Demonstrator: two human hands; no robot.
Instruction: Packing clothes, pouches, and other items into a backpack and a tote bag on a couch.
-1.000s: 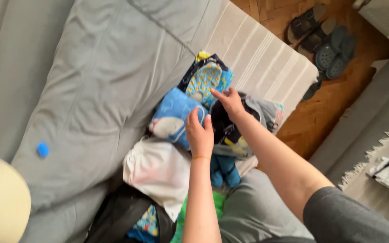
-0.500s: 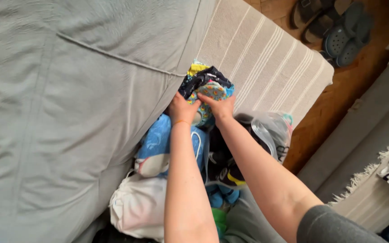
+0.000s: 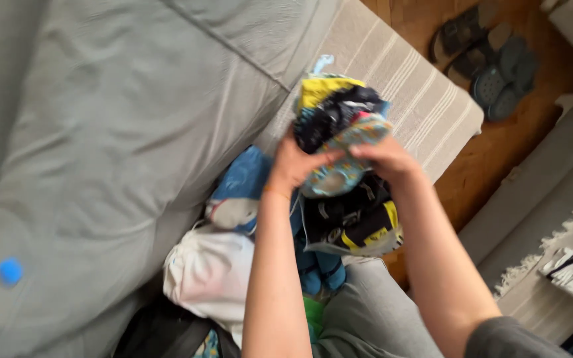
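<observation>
Above the grey sofa cushion (image 3: 134, 132), two hands grip one bundle of patterned clothes (image 3: 338, 126): left hand (image 3: 295, 162) closed on its lower left, right hand (image 3: 386, 158) closed on its lower right. Beneath lie one black-and-yellow garment (image 3: 356, 222), one blue garment (image 3: 243, 189) and one white cloth bag (image 3: 210, 272). One blue ball (image 3: 9, 271) rests on the cushion; four shoes (image 3: 492, 63) stand on the wooden floor (image 3: 492, 159).

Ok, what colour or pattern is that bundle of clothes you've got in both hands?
Head view: the bundle is mixed: yellow on top, black in the middle, light blue patterned fabric below.
</observation>
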